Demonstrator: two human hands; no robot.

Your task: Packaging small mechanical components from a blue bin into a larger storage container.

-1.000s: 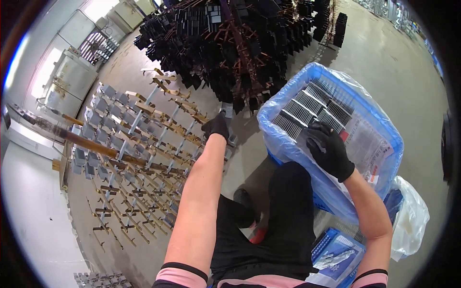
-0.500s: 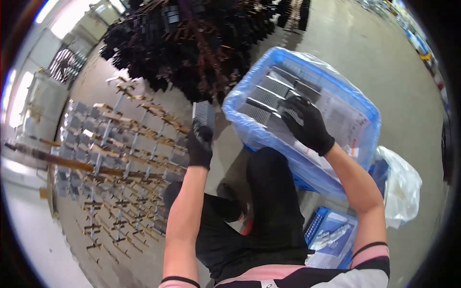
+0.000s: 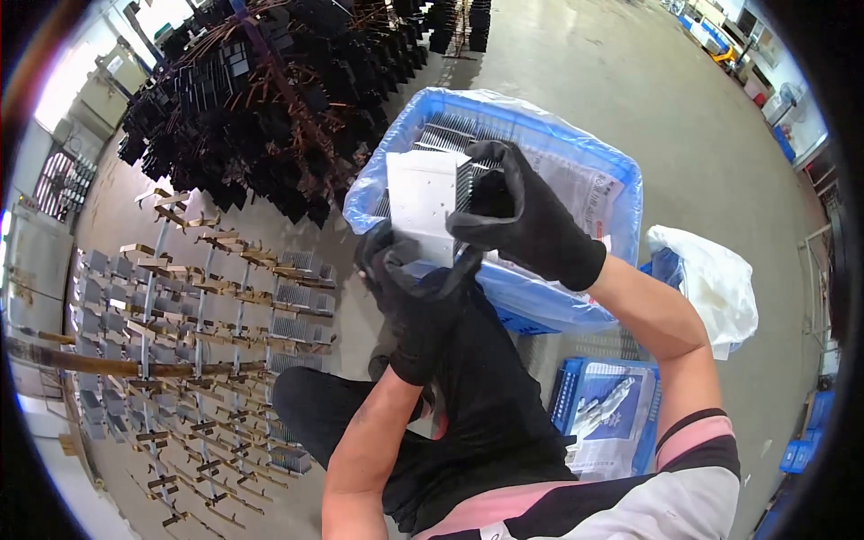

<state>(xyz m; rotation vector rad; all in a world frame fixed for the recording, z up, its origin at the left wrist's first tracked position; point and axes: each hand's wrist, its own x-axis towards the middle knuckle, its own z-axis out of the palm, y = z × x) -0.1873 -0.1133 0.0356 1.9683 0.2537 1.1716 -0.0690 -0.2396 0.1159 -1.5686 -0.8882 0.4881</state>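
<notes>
Head view: both black-gloved hands hold one pale silver finned metal heat sink (image 3: 430, 209), flat base plate facing the camera, comb-like fins along its right edge. Right hand (image 3: 531, 220) is closed over the upper right side, fingers curled across the fins; left hand (image 3: 409, 292) clamps the lower left corner from beneath. Grip looks firm on both sides — no gap visible between glove and metal.

Heat sink sits just above the near rim of the blue plastic crate lined with a clear bag (image 3: 621, 184); more finned parts lie inside, with a printed sheet.

Judgement — fins look thin and easily bent, so pressure is better carried on the base plate and side walls than on the fin tips. Keep the piece level while over the crate, and clear of the liner so the bag does not snag.

Surroundings: rack of silver finned parts on copper-coloured hooks (image 3: 207, 315) to the left, dark heap of black finned parts (image 3: 261, 99) beyond, white plastic bag (image 3: 711, 279) at right.
</notes>
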